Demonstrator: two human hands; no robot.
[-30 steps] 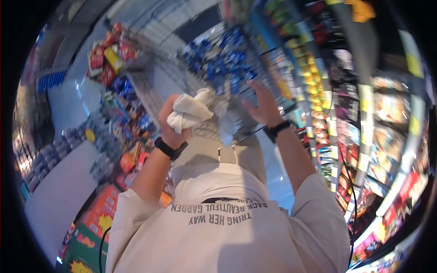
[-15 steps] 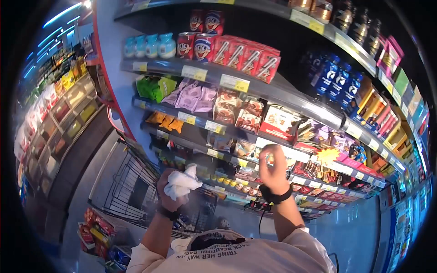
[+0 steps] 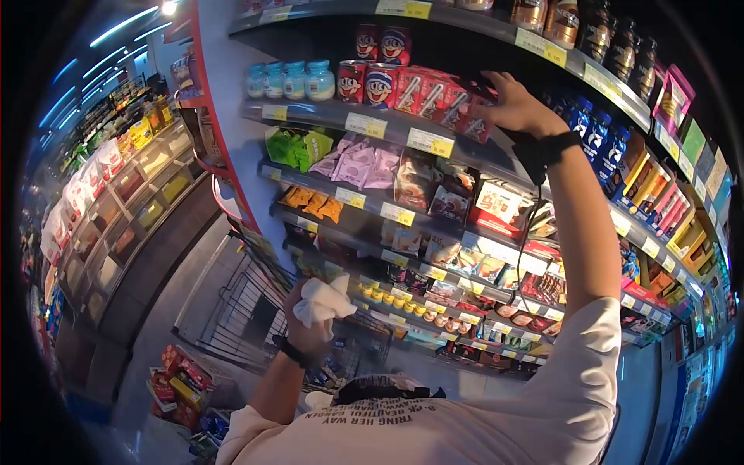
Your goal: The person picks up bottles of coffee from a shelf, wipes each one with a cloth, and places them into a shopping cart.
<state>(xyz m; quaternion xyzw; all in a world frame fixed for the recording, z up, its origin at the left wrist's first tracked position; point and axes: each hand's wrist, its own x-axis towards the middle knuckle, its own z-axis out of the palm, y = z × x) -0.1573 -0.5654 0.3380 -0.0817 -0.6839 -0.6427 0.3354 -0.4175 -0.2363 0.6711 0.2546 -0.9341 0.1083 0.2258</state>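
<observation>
A crumpled white cloth (image 3: 324, 301) is gripped in my left hand (image 3: 306, 329), low in front of the shelves and over the shopping cart. My right hand (image 3: 525, 107) is raised to an upper shelf, fingers stretched out and apart, at the right end of a row of red drink cartons (image 3: 430, 97). Its thumb and fingertips overlap the end carton in this view. Left of the cartons stand red and blue cans (image 3: 380, 85) with cartoon faces, and light-blue jars (image 3: 319, 80). A black band circles each wrist, with a dark cable hanging from the right one.
A wire shopping cart (image 3: 232, 310) stands at lower left, beside a pile of colourful packages (image 3: 182, 387). Bagged snacks, among them purple packets (image 3: 364, 164), fill the shelves below. Blue bottles (image 3: 597, 147) are to the right, dark bottles (image 3: 597, 31) above. Product bins (image 3: 128, 201) line the left.
My right hand has risen from the middle shelves to the red cartons, its fingers spreading. My left hand keeps the cloth low down. The view has shifted slightly left.
</observation>
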